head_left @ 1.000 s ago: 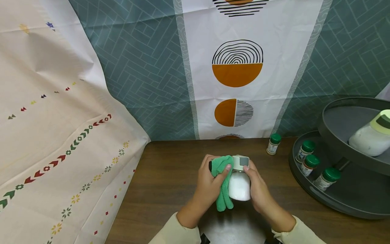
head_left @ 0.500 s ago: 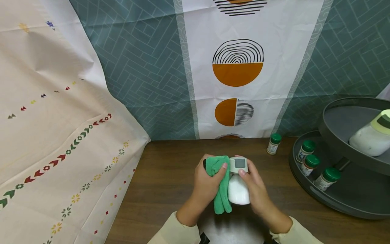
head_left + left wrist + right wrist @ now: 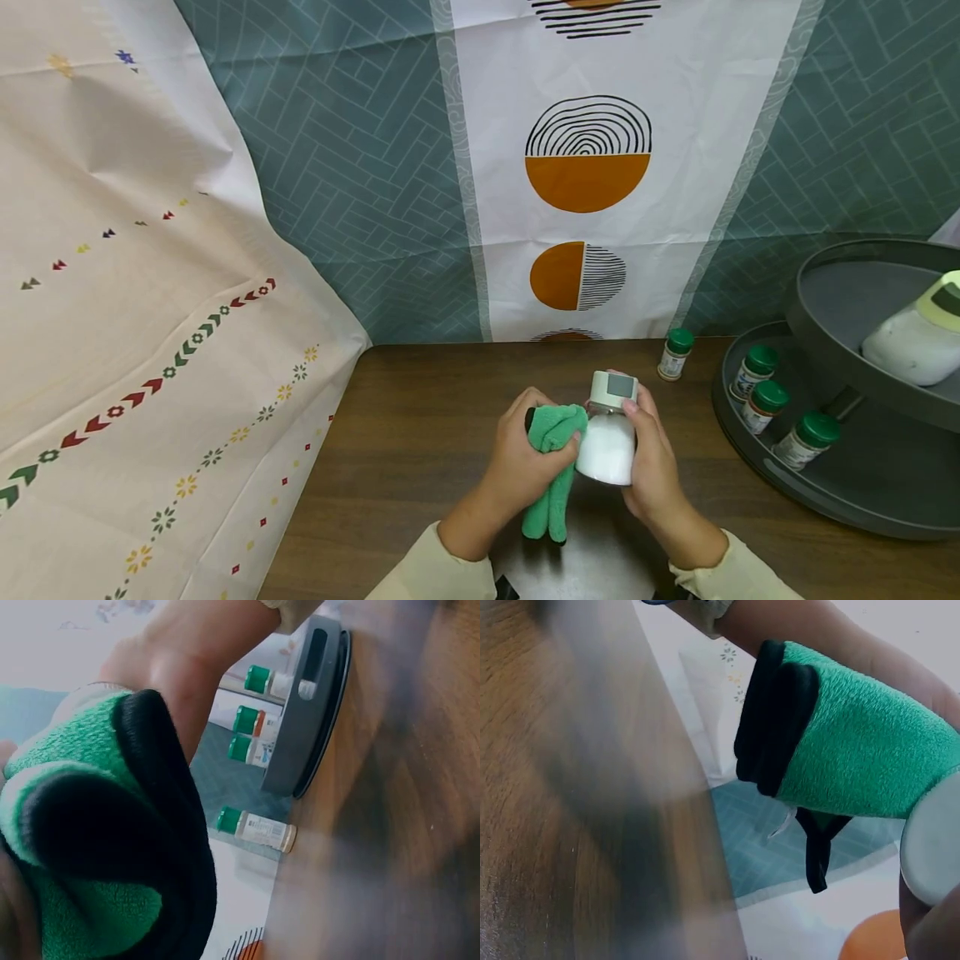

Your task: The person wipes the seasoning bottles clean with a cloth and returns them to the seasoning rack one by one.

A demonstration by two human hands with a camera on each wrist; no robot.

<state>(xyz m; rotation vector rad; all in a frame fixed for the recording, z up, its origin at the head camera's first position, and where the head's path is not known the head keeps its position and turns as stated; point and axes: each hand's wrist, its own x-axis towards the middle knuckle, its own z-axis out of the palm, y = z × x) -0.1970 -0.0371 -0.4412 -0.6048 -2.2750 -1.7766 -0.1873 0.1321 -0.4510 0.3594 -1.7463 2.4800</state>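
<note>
A folded green cloth [image 3: 553, 429] with black edging is gripped by my left hand [image 3: 516, 467], its lower end hanging down. To the right of it, a rounded jar [image 3: 606, 450] with white contents and a cream lid bearing a grey square is in my right hand [image 3: 654, 467], thumb at the lid. The jar tilts slightly, and the cloth is against or close to its left side. In the right wrist view the pale base of the jar [image 3: 934, 840] meets the cloth [image 3: 870, 742]. The left wrist view shows the cloth's black-edged folds [image 3: 97, 825].
A grey two-tier round stand [image 3: 825, 500] stands at the right, with several green-capped spice bottles [image 3: 765, 398] on its lower tier. Its upper tier holds another white jar [image 3: 911, 337]. One more spice bottle [image 3: 674, 356] stands on the wooden table [image 3: 420, 433] near the back cloth.
The jar has moved up and right with my right hand and tilts more to the right. My left hand and the cloth have dropped a little and shifted right.
</note>
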